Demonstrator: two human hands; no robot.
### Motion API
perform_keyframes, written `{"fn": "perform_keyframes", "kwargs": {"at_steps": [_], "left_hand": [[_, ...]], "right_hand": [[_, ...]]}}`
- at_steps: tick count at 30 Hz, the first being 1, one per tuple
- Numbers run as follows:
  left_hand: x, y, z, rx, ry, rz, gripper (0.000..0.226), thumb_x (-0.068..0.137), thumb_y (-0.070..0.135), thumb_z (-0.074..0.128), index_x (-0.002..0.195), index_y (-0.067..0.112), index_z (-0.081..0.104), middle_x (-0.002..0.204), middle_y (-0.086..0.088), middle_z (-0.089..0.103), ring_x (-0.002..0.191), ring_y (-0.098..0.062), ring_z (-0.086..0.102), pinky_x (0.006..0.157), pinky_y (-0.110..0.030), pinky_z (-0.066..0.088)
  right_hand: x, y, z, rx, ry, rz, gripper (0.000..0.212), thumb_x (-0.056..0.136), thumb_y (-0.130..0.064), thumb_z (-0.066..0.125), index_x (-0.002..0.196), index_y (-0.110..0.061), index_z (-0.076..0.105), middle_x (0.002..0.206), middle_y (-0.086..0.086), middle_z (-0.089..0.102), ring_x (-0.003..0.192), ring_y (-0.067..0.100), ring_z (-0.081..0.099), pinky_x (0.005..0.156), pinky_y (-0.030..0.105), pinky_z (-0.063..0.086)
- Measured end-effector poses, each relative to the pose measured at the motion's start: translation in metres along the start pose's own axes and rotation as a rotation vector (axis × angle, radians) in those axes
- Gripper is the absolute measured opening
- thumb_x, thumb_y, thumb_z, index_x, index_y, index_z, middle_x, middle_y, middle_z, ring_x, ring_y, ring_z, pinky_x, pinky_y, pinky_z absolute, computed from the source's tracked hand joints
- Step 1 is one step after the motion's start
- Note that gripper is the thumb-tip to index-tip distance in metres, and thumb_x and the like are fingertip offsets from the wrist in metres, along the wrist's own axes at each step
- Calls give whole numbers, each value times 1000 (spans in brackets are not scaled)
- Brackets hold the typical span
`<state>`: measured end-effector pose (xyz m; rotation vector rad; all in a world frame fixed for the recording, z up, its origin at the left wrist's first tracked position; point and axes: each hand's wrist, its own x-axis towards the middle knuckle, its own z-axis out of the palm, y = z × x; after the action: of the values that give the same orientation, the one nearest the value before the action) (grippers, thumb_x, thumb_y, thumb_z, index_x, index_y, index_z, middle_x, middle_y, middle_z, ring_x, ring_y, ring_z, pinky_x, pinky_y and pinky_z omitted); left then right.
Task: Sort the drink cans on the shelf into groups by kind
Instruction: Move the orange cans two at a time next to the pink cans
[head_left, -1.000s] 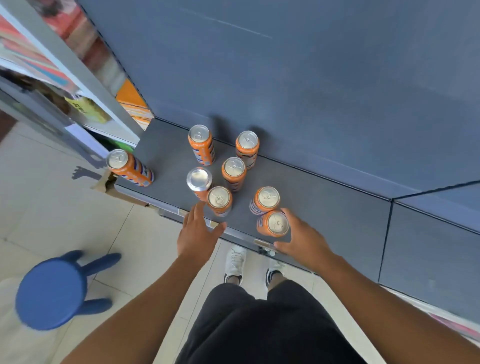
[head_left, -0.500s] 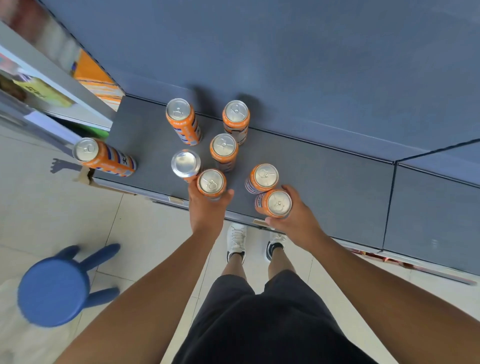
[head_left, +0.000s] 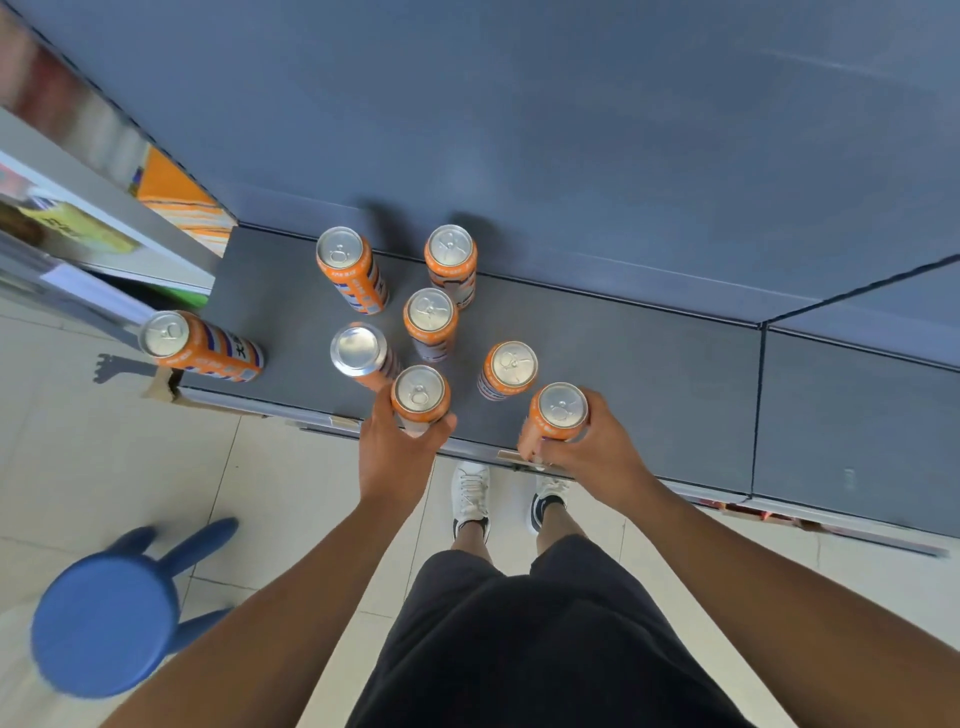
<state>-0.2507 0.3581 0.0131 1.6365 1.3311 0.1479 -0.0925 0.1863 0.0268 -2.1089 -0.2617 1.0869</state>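
Several orange drink cans stand on a dark grey shelf (head_left: 649, 374). My left hand (head_left: 397, 452) grips the front-middle can (head_left: 420, 395) near the shelf's front edge. My right hand (head_left: 587, 447) grips the front-right can (head_left: 558, 413), which looks lifted slightly at the edge. Loose cans: one with a plain silver end (head_left: 358, 351), one in the middle (head_left: 430, 319), one right of centre (head_left: 510, 366), two at the back (head_left: 345, 265) (head_left: 451, 257), and one at the far left corner (head_left: 197, 345), some showing blue-and-white stripes.
The shelf's blue-grey back panel (head_left: 571, 130) rises behind the cans. A neighbouring shelf unit with packaged goods (head_left: 104, 208) stands to the left. A blue stool (head_left: 104, 618) sits on the tiled floor at lower left. My feet are below the shelf edge.
My left hand has closed round the front-middle can. My right hand has closed round the front-right can and drawn it rightward, away from its neighbour. The view shifted slightly.
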Motion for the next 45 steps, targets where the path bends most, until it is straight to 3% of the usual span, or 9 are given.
{"fn": "perform_keyframes", "kwargs": {"at_steps": [5,9,13,15,17,21,24,27,45], "left_hand": [[-9,18,-17,-19,-64,95,63,68,52,83,122,36,56,119,9,62,116,-16,54,96,-36,49],[-18,59,-29,-289,-183,99,60,77,20,84,129,25,54,117,8,65,106,-2,62,80,-11,51],[-23,90,-37,-499,-286,96,42,85,19,76,123,25,57,106,7,71,97,-5,68,84,-23,56],[-26,103,-37,-581,-307,36,26,92,29,68,116,25,60,95,4,71,84,-5,70,77,-27,56],[-30,115,-38,-636,-361,-39,43,84,51,64,118,24,62,97,-2,74,85,-11,73,76,-32,57],[-35,133,-42,-590,-432,-54,66,62,66,74,116,29,65,105,-3,75,97,-26,72,90,-49,56],[-39,141,-41,-519,-505,8,35,80,34,78,112,31,63,98,1,76,91,-22,74,84,-46,59],[-46,153,-41,-457,-560,86,39,82,19,78,113,32,59,95,4,75,89,-18,74,76,-38,59],[-131,234,54,-237,-779,324,37,79,17,80,106,32,59,87,10,74,79,-10,73,69,-32,57]], "right_hand": [[-8,-15,-20,130,44,42,65,67,-19,87,122,-25,53,111,-4,67,102,14,65,87,32,53],[-21,-37,-36,304,115,45,49,76,-19,81,113,-32,52,106,-5,67,99,14,67,86,34,53],[-38,-61,-44,506,121,27,36,83,-20,75,110,-29,53,102,0,69,84,12,70,75,31,54],[-45,-70,-45,611,112,43,31,85,-29,71,112,-28,56,105,7,72,87,19,73,85,40,57],[-50,-75,-46,744,80,67,39,88,-43,68,121,-26,57,112,11,72,100,29,72,95,50,54],[-61,-89,-51,863,39,97,71,75,-62,70,129,-17,59,114,11,72,104,29,70,97,50,53],[-72,-95,-55,903,10,82,52,88,-34,68,130,-6,57,108,13,73,96,28,71,86,44,59],[-82,-98,-59,885,37,78,39,90,-22,66,125,-10,55,95,11,74,79,25,72,68,39,59],[-163,-44,-150,906,453,-154,42,85,-21,75,121,-24,54,104,5,72,85,21,74,68,36,61]]}}
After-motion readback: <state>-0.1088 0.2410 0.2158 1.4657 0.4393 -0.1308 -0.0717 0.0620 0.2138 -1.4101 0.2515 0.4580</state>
